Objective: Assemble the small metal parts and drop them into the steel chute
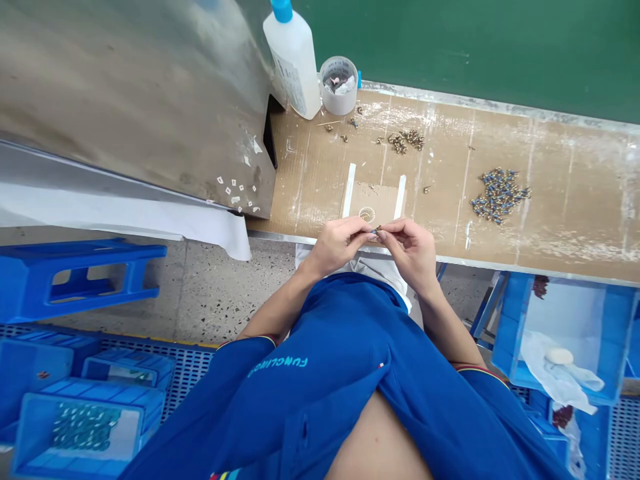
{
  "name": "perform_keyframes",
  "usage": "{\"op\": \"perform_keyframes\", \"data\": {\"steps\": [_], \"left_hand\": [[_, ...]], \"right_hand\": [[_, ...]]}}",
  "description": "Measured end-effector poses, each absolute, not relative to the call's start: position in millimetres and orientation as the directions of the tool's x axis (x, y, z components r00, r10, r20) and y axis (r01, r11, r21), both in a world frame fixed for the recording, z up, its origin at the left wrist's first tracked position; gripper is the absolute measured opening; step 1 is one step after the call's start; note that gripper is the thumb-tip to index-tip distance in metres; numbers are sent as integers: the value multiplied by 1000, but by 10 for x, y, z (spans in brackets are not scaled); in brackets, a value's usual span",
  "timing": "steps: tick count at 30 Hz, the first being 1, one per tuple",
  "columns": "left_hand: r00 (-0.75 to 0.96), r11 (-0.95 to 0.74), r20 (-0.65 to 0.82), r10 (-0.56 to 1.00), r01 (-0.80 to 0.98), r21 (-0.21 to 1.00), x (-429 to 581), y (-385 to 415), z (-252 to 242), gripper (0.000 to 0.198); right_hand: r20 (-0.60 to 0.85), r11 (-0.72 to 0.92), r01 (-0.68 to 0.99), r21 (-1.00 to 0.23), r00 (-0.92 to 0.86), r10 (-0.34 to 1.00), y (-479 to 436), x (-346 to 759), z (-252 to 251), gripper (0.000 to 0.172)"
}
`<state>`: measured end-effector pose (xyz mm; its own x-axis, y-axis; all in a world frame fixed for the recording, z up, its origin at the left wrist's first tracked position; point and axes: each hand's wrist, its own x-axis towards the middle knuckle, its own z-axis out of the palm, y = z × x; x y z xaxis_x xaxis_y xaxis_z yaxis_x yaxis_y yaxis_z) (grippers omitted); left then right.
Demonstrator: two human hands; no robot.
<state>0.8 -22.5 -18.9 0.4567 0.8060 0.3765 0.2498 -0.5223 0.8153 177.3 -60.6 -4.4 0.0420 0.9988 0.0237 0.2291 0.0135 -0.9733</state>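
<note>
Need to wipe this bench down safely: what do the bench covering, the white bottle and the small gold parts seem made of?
The bench covering looks like matte brown cardboard, with faint ribbing. The white bottle seems milky plastic, dully sheened. The small gold parts are probably brass, from their yellow metallic glint, though too small to be sure.

A green wall (450, 40) rises behind my cardboard-topped bench (560, 200), a steel cabinet (125, 100) stands to my left, and speckled terrazzo floor (220, 293) meets blue grating (190, 373) below.
</note>
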Motion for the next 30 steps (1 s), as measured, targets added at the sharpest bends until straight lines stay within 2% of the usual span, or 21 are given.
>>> {"op": "perform_keyframes", "data": {"steps": [5,10,18,24,30], "left_hand": [[526,-604,401,750,297,740,-50,-193,-124,21],[594,-624,357,721,332,707,-124,-191,-20,25],[539,-558,314,781,379,738,-157,-307,71,21],[580,-615,371,725,301,729,-154,-262,104,20],[529,-616,423,736,263,742,-58,-266,132,15]], "right_hand": [[70,85,296,-951,-59,996,-575,1824,43,20],[24,59,215,-975,-160,987,-566,1813,27,23],[58,63,129,-990,-37,998,-725,1611,-7,23],[29,30,24,-999,-17,999,-749,1663,22,22],[27,27,3,-1000,53,998,-744,1731,82,17]]}}
